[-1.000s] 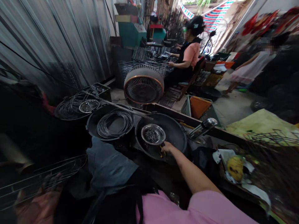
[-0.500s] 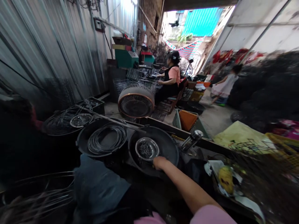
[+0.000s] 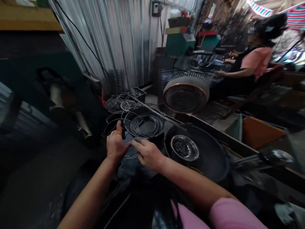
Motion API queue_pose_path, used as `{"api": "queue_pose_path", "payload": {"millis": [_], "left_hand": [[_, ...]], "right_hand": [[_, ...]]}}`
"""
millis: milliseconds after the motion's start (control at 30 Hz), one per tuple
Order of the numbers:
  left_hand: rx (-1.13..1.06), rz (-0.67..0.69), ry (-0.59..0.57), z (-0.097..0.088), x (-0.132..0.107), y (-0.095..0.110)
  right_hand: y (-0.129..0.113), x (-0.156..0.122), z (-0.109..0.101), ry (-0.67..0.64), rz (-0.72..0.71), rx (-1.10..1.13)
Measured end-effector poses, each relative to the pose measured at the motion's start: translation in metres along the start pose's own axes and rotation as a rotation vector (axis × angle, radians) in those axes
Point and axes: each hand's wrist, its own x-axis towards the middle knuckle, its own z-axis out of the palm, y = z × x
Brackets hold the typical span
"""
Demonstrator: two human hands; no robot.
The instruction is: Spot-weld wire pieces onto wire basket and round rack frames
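Two bare hands meet at mid-view, as I watch through the head camera from my distant station. The left hand (image 3: 116, 145) stands raised, one digit banded in orange and pointing up toward the corrugated wall (image 3: 133, 41); the right hand (image 3: 149, 155) reaches across, its fingertips at or just beside the left. Whether either is clamped on anything I cannot tell, since blur and overlap hide the contact. Wire frame (image 3: 114, 114): thin arcs around and behind the hands, seen partly against a grey-blue cloth (image 3: 126, 168). The arcs bow away from the wearer; the hands cover too much for me to fix the long axis. Beyond, a wire coil (image 3: 158, 125) lies flat in a dark tub (image 3: 143, 109). Farther right, a metal bowl (image 3: 194, 155) of small pieces (image 3: 179, 148) sits in a wide basin (image 3: 214, 156). Background: a round fan (image 3: 186, 95) and a seated co-worker (image 3: 256, 58).
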Motion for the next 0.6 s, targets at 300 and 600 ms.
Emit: {"api": "queue_pose_path", "payload": {"millis": [300, 600], "left_hand": [[-0.086, 0.262, -0.094, 0.006, -0.002, 0.009], [-0.193, 0.518, -0.058, 0.015, -0.019, 0.035]], "right_hand": [[-0.001, 0.026, 0.001, -0.041, 0.063, -0.464], [0.043, 0.001, -0.021, -0.168, 0.416, -0.449]]}}
